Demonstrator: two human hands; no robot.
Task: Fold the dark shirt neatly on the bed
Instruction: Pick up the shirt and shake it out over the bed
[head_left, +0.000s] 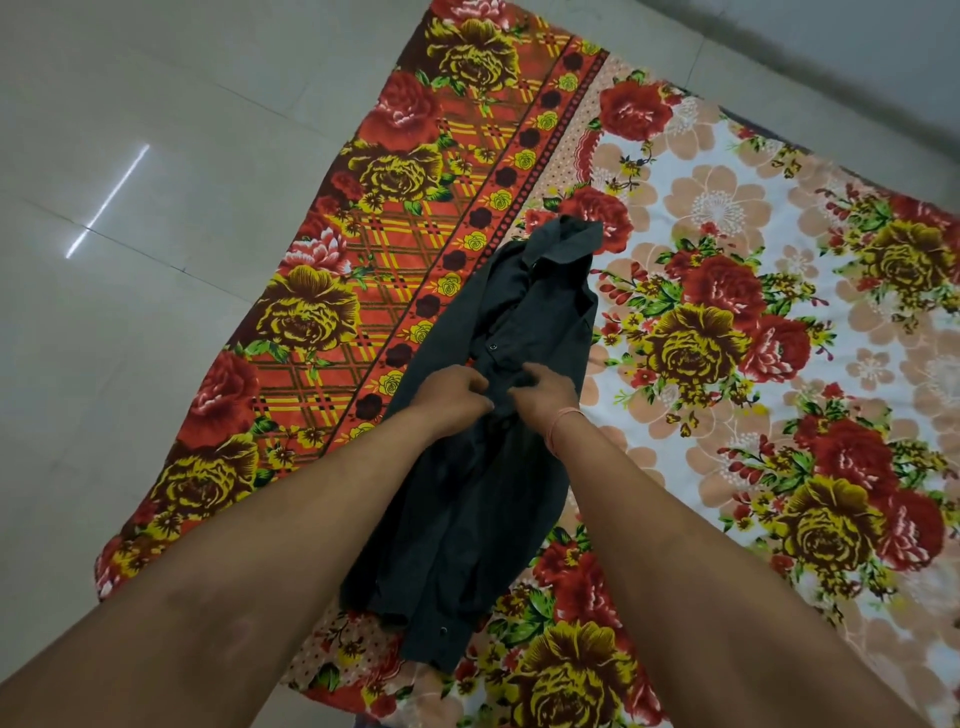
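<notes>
We see a plain black shirt (483, 467) with dark buttons. The bed sheet (727, 312) under it is white with peach blossoms and red and yellow roses, its border orange plaid. The floor (130, 312) is pale grey tile.

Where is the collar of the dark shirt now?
In the head view, the collar lies at the far end of the dark shirt, beyond both hands, on the floral bedsheet beside its orange border.
</notes>
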